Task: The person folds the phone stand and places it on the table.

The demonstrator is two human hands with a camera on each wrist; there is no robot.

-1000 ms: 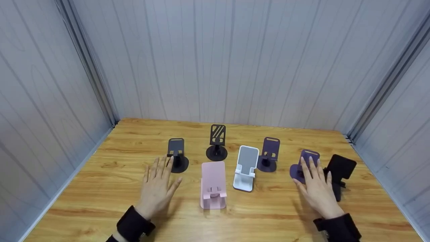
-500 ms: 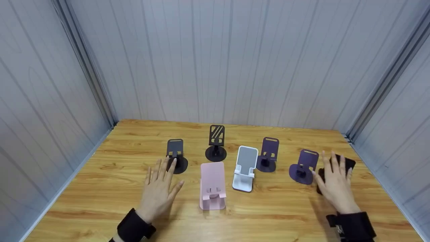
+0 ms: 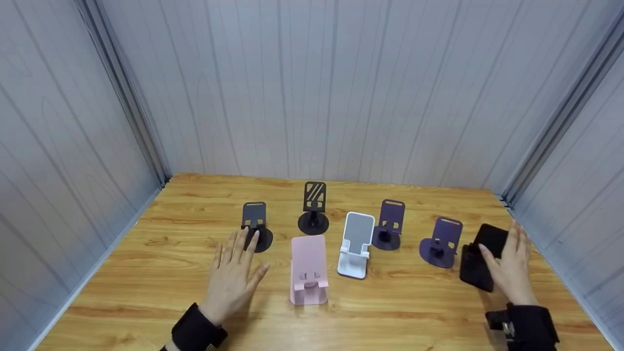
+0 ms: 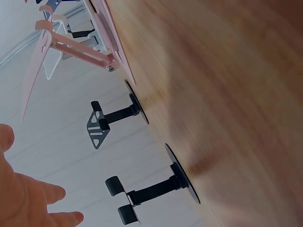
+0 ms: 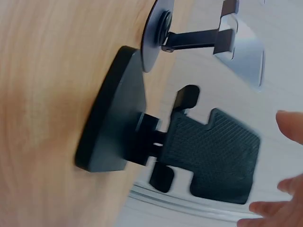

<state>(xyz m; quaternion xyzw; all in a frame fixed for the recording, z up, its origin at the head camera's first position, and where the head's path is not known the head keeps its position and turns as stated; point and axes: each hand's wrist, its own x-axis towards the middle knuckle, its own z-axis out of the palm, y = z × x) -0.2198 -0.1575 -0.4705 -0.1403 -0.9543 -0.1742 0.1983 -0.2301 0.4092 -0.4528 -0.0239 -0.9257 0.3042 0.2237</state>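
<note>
On the table (image 3: 146, 302), the pink stand (image 3: 309, 265) is nearest the front, between the hands, with the white stand (image 3: 358, 239) just beyond it to the right. The slotted stand (image 3: 313, 224) is farther back, near the back wall (image 3: 312, 97). The rear purple stand (image 3: 392, 214) is just beside the white one; the near purple stand (image 3: 447, 229) is close on the black stand's left.

The black stand (image 3: 491, 239) is at the far right, its panel tilted and partly covered by the right hand (image 3: 512, 273). That hand is loose, grasping nothing; the right wrist view shows a gap between thumb and panel. The left hand (image 3: 231, 285) is spread and free, its fingertips over the grey stand's base; contact is unclear. The grey stand (image 3: 254, 213) is upright at the left.

Half a second ago the right hand covered more of the black stand; it has shifted rightward. The left hand has barely moved.
</note>
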